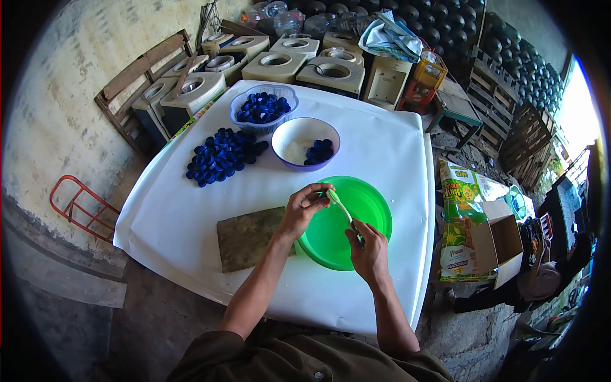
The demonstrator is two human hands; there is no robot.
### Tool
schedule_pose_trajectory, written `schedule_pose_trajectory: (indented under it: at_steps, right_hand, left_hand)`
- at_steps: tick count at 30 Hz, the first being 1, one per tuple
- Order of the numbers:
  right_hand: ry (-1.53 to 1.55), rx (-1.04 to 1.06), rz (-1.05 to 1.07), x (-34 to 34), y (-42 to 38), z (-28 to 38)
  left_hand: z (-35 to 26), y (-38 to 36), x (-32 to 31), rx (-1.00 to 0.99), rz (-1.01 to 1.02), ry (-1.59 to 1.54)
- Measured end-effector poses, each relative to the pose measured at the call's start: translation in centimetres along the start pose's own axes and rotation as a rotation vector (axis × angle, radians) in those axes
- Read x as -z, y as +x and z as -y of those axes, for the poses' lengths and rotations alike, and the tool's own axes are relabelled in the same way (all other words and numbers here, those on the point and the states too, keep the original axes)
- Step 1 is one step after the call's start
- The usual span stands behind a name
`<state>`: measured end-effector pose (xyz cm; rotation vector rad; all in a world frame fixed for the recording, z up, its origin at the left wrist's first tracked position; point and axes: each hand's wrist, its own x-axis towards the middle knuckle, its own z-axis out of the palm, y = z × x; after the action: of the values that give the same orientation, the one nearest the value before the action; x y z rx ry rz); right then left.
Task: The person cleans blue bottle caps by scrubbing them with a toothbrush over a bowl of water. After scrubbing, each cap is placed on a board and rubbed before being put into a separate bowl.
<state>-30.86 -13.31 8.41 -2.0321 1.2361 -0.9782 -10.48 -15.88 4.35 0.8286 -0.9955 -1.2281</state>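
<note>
Above the green basin point(379, 207), my right hand point(368, 249) grips the handle of a small green and white brush point(342, 207), which looks like a toothbrush. My left hand point(305, 207) is raised at the brush's head end, its fingers bent and pressed together; whatever they pinch is too small to name. Left of the basin a flat greyish-brown slab point(245, 240) lies under my left forearm. Farther back is a white bowl with a purple rim point(283, 153), with several dark blue caps point(319, 151) inside.
Loose blue caps point(219, 156) are heaped on the white table point(172, 210), beside a clear basket point(238, 102) full of more. Dispenser housings point(273, 65) stand behind. At right are an open cardboard box point(487, 245) and another person point(541, 280). A red metal frame point(76, 204) leans at left.
</note>
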Motion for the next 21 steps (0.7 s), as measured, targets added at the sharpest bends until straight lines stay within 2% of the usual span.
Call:
schedule_pose_trajectory:
  at_steps: [5,8,14,21]
  right_hand:
    - [-0.007,0.049,-0.07,-0.4,0.6,-0.4]
    - [0.032,0.019,-0.05,-0.5,0.7,-0.1]
    - [0.026,0.038,-0.076,-0.8,0.4,-0.7]
    - [0.038,-0.004,-0.124,-0.5,0.6,-1.1]
  left_hand:
    - [1.0,0.2,0.5,0.053,0.039,-0.008]
    - [1.0,0.5,0.9,-0.022,0.062,-0.229]
    - [0.4,0.2,0.6,0.089,0.041,-0.068]
    - [1.4,0.2,1.5,0.029,0.076,-0.207]
